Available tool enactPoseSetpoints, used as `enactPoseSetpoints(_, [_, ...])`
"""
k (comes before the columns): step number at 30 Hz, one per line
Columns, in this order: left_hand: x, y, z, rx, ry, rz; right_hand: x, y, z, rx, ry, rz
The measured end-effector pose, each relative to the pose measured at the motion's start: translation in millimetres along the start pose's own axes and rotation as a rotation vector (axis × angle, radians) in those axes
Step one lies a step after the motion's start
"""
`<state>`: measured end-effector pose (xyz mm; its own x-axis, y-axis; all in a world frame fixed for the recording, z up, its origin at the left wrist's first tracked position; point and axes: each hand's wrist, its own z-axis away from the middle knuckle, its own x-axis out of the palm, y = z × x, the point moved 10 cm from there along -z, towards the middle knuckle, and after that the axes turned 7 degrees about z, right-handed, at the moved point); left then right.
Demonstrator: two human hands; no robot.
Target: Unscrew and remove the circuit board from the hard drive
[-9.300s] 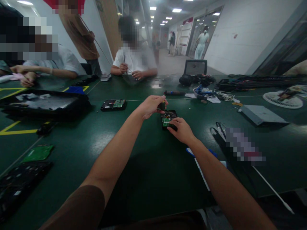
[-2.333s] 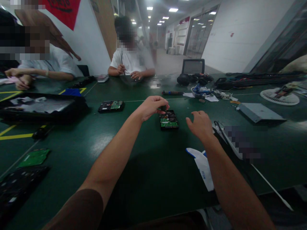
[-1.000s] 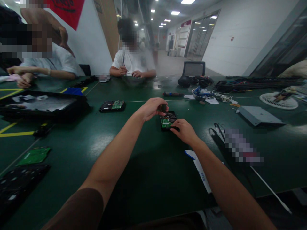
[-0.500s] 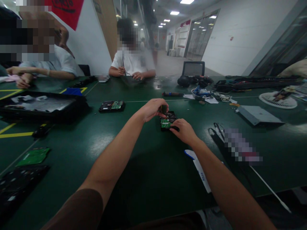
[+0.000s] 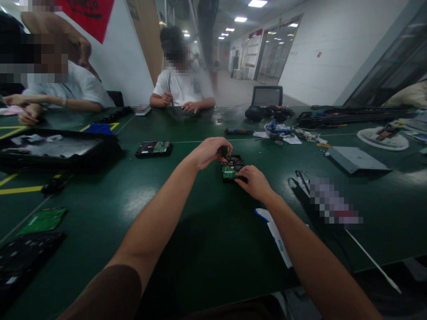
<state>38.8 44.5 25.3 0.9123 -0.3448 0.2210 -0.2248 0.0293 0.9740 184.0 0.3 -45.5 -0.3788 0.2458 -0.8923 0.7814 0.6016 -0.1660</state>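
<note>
A black hard drive (image 5: 231,166) with a green circuit board facing up lies on the green table (image 5: 207,222) in front of me. My left hand (image 5: 209,151) is closed round the dark handle of a screwdriver (image 5: 225,152) that stands upright over the drive's far end. My right hand (image 5: 255,182) rests on the drive's near right corner, fingers curled down on its edge, holding it.
A second hard drive (image 5: 154,148) lies to the left, beside a black tray (image 5: 56,149). A loose green board (image 5: 43,220) sits near left. A grey metal cover (image 5: 356,159), cables and tools lie right. Two people sit across the table.
About two seconds ago my right hand hovered open to the right of the drive; it has come down onto the drive's near corner. My left hand stays on the screwdriver.
</note>
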Motion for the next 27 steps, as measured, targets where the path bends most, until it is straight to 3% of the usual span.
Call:
enactPoseSetpoints(4, [-1.4,4.5,1.4,0.026,-0.005,-0.080,1.2,1.1,-1.0,0.004,-0.007,-0.006])
enactPoseSetpoints(9, [3.1,-7.4,0.5,-0.063,-0.038,0.066,1.2,0.5,-1.0,-0.001,-0.008,-0.003])
enactPoseSetpoints(17, [-0.6,8.3,-0.1,0.094,0.010,-0.147,0.3,-0.7,-1.0,0.001,-0.018,-0.002])
enactPoseSetpoints(23, [3.6,-6.7,0.8,-0.056,-0.043,0.076,-1.2,-2.4,-1.4,-0.003,-0.012,0.023])
enactPoseSetpoints(27, [-4.7,-7.2,-2.3,-0.047,0.003,0.089,-0.6,-1.5,-0.9,0.001,-0.016,0.013])
